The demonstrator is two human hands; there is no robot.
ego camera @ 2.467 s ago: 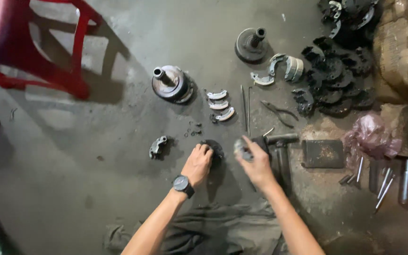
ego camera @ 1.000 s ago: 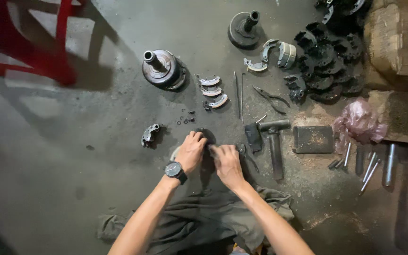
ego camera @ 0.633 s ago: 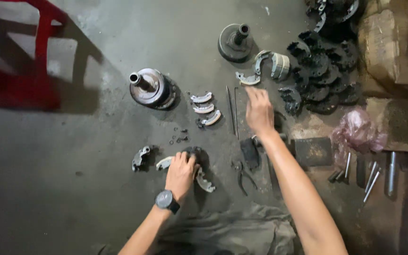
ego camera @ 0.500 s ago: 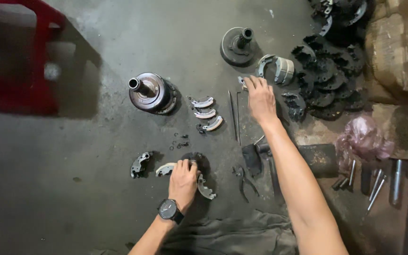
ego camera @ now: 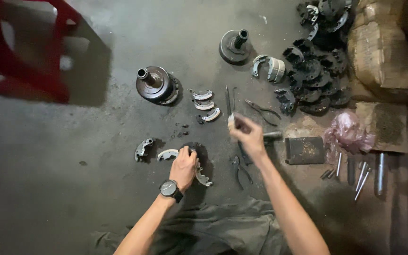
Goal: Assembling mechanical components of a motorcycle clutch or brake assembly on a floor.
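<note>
Left hand (ego camera: pixel 183 165) presses flat on the dark clutch plate (ego camera: pixel 199 152) on the floor, shoes (ego camera: pixel 166 154) loose around it. Right hand (ego camera: pixel 247 134) pinches a small tool (ego camera: pixel 231 120). Reassembly barely started, I'd say.

Two bare forearms enter from the bottom edge, with no sleeves showing on either arm. The left hand (ego camera: pixel 183 166) carries no rings that can be made out; on its wrist sits a wristwatch (ego camera: pixel 169 188) with a round dark face and a black strap. The right hand (ego camera: pixel 246 134) is blurred, and no glove, band or jewellery shows on it or on its wrist. Below the arms lie the person's grey-green trousers (ego camera: pixel 223 231), creased and loose.
</note>
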